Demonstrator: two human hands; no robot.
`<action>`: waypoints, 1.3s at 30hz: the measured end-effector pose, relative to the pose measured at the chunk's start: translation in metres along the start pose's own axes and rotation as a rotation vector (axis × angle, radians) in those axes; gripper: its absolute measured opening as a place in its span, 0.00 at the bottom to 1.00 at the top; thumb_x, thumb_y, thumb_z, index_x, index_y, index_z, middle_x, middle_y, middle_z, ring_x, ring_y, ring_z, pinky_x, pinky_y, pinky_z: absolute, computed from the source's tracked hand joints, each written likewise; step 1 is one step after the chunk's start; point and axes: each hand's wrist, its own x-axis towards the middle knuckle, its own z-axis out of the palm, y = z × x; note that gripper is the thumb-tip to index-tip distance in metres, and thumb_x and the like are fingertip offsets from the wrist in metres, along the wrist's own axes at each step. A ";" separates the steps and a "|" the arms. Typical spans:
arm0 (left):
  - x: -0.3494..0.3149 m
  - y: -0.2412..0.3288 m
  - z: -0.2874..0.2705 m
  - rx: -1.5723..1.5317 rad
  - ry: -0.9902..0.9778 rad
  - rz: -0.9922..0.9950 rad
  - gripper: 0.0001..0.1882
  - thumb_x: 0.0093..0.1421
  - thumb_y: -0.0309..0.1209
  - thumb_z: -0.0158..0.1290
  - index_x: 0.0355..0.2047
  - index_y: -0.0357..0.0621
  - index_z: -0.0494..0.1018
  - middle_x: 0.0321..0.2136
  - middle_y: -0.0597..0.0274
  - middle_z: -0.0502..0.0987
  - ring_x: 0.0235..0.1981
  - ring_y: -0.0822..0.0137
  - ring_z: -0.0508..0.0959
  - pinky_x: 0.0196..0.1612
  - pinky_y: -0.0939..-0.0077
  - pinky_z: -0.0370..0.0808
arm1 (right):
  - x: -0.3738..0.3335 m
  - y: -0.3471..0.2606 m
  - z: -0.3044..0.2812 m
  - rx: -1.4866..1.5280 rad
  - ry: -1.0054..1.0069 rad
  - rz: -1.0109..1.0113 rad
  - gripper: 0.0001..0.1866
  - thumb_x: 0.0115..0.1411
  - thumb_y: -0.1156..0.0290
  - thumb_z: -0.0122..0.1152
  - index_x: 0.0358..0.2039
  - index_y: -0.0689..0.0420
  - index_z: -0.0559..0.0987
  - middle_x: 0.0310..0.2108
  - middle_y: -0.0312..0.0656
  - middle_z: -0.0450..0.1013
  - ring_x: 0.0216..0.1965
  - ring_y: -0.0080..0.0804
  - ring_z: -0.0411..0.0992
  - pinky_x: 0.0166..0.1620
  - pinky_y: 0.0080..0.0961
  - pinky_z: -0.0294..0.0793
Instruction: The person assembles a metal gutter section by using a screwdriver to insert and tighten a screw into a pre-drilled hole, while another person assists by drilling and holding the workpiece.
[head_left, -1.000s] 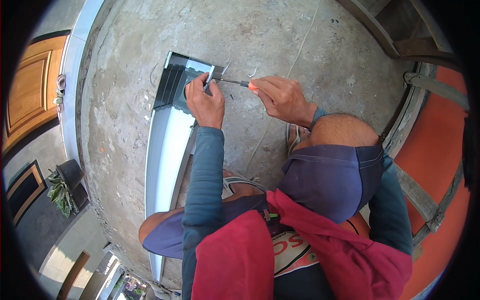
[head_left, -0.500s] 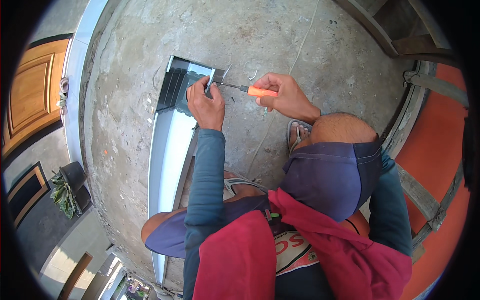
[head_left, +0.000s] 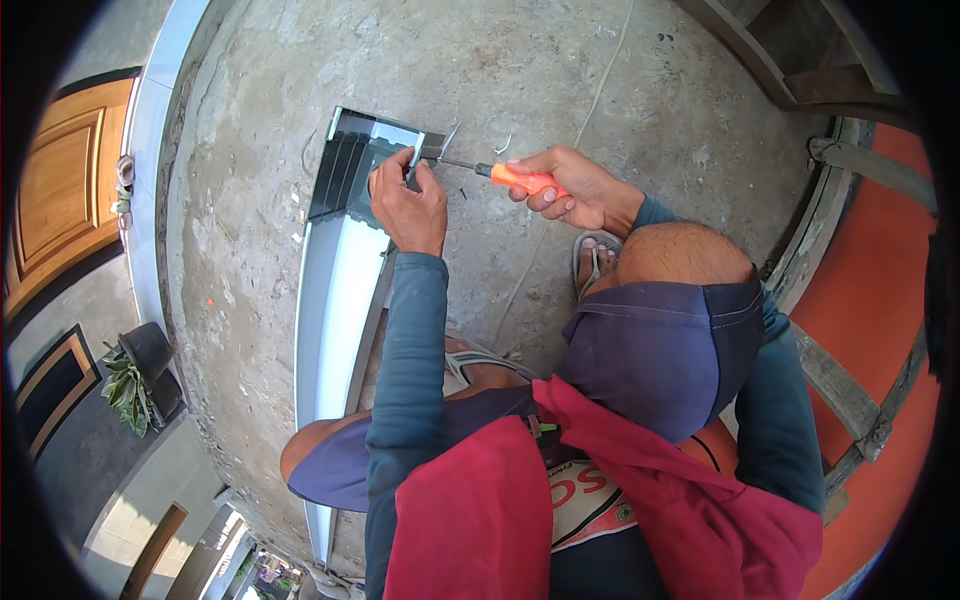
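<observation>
My right hand (head_left: 585,190) is wrapped round the orange handle of a screwdriver (head_left: 528,180). Its thin metal shaft points left, and the tip meets a small dark piece (head_left: 432,147) on the edge of a long white metal frame (head_left: 335,290). At that end the frame has dark, glossy, ribbed panels (head_left: 350,165). My left hand (head_left: 410,208) pinches the frame's edge between thumb and fingers, right beside the screwdriver tip. What exactly lies under those fingertips is partly hidden.
Rough concrete floor (head_left: 500,60) spreads around, crossed by a thin cord (head_left: 603,85). My sandalled foot (head_left: 596,262) is near my right wrist. A potted plant (head_left: 128,385) and a wooden door (head_left: 75,190) stand left; weathered wooden beams (head_left: 840,385) line the right.
My right hand has shifted its hold, from fingertips on the handle to fingers wrapped round it, with the wrist turned and slightly lower. My left hand has barely moved.
</observation>
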 end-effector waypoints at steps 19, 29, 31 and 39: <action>0.000 0.005 0.001 0.007 -0.013 -0.050 0.09 0.54 0.21 0.57 0.37 0.35 0.78 0.34 0.51 0.80 0.39 0.53 0.77 0.43 0.61 0.74 | 0.006 0.012 -0.001 -0.011 0.055 0.039 0.11 0.60 0.77 0.63 0.44 0.64 0.77 0.27 0.43 0.74 0.18 0.24 0.67 0.19 0.22 0.63; 0.000 0.006 0.000 -0.020 -0.029 -0.042 0.09 0.55 0.21 0.57 0.37 0.34 0.78 0.33 0.51 0.79 0.38 0.51 0.77 0.43 0.60 0.74 | 0.012 0.032 -0.014 -1.022 0.264 -1.314 0.15 0.57 0.78 0.64 0.45 0.61 0.79 0.33 0.46 0.78 0.24 0.30 0.74 0.24 0.28 0.73; 0.001 0.010 0.000 -0.034 -0.033 -0.070 0.09 0.55 0.21 0.57 0.37 0.34 0.78 0.33 0.51 0.79 0.38 0.51 0.77 0.43 0.60 0.74 | 0.012 0.034 -0.014 -1.087 0.285 -1.278 0.14 0.57 0.78 0.64 0.45 0.61 0.79 0.32 0.46 0.78 0.24 0.30 0.75 0.24 0.28 0.73; -0.002 0.004 0.003 0.014 -0.002 -0.018 0.10 0.55 0.20 0.56 0.38 0.35 0.77 0.34 0.51 0.79 0.40 0.52 0.77 0.45 0.60 0.73 | 0.004 0.002 0.002 -0.282 0.050 -0.175 0.14 0.60 0.77 0.63 0.46 0.61 0.78 0.29 0.39 0.75 0.22 0.22 0.71 0.22 0.23 0.69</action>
